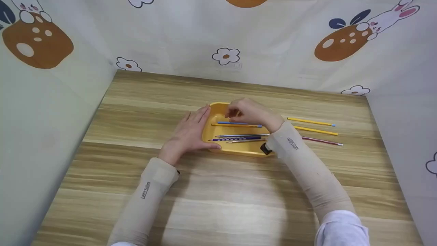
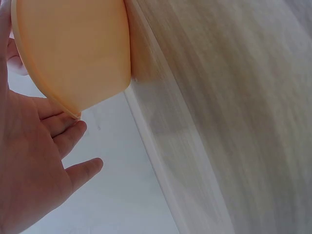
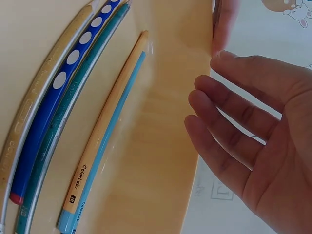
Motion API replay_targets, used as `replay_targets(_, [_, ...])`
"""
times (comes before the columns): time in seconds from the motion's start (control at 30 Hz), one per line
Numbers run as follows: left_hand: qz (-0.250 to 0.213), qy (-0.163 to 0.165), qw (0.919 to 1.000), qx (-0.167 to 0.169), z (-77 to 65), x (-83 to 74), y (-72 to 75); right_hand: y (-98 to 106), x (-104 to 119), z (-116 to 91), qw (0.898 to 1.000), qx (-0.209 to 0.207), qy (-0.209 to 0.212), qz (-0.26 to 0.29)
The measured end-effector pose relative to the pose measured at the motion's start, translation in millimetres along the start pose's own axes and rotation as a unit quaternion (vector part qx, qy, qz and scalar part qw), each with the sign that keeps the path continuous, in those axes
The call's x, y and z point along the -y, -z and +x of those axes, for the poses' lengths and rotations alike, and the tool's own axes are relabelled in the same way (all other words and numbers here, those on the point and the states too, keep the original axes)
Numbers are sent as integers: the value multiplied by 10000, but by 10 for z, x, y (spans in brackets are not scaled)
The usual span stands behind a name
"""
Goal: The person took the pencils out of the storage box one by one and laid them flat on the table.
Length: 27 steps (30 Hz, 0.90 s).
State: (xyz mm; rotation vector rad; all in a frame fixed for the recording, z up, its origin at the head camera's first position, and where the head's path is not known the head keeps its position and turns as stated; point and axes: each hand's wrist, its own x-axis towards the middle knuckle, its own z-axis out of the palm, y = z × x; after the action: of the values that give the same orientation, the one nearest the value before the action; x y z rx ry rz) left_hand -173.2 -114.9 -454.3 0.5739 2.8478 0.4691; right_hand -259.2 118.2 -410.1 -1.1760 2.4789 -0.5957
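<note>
My left hand (image 1: 191, 133) spans the left end of a yellow plastic tray (image 1: 239, 130), fingers extended and thumb along its front edge. In the left wrist view its fingertips (image 2: 78, 127) meet the tray's rim. Over the tray's back part is my right hand (image 1: 249, 111), its fingers loosely bent with nothing visible in them. Beneath it, a blue pencil (image 1: 222, 122) and a yellow pencil (image 1: 235, 125) lie side by side inside. Closer to the front are a blue pencil with white dots (image 1: 235, 138), a teal pencil (image 3: 66, 107) and a gold-coloured pencil (image 3: 36, 97).
To the right of the tray, two yellow pencils (image 1: 309, 121) and a dark red pencil (image 1: 322, 141) lie on the wooden table (image 1: 225, 205). My right forearm passes above that side. A patterned curtain (image 1: 177, 34) borders the table's back edge, with pale walls at both sides.
</note>
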Motion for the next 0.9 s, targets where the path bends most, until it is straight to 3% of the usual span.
replay_targets(0.57, [-23,25,10000,-15,-12,5,5,-4,-45,98,9997,-170,8,-148])
replay_targets(0.73, [-43,43,10000,32,-6,2,0,-86,-93,88,9998,76,111,-112])
replay_targets(0.9, [-65,42,10000,59,2,-5,7,-144,-128,72,9984,466,-110,288])
